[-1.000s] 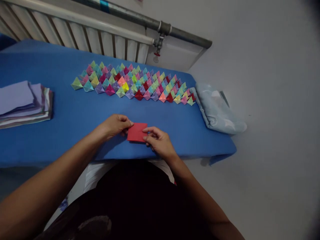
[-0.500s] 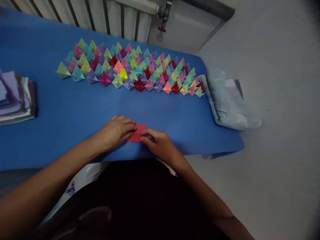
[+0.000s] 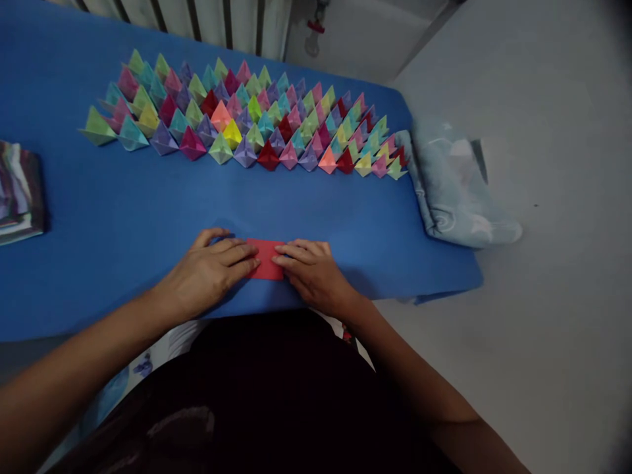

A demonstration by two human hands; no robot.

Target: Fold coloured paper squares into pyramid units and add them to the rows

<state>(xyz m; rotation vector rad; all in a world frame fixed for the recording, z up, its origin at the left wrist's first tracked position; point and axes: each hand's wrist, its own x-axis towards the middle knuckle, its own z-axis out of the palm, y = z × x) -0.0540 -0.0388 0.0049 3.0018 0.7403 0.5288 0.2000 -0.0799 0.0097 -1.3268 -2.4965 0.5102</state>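
A small red paper (image 3: 266,260) lies flat on the blue cloth near the table's front edge. The fingertips of my left hand (image 3: 212,266) rest on its left side, the fingers spread and flat. From the other side, my right hand (image 3: 313,270) lays its stretched fingers on the paper's right edge. Neither hand grips the paper. Beyond them stand several rows of folded paper boats (image 3: 245,153) in green, pink, purple, red, yellow and blue.
Stacked coloured papers (image 3: 22,194) lie at the far left. A folded grey-blue blanket (image 3: 449,197) sits at the table's right end, against the wall. Behind the blue-covered table (image 3: 148,197) are a radiator (image 3: 212,23) and a red valve (image 3: 316,27).
The fingers of my right hand have gone from pinching the paper's edge to lying flat on it. My left fingers have spread. The view has shifted, with boats and stack further left.
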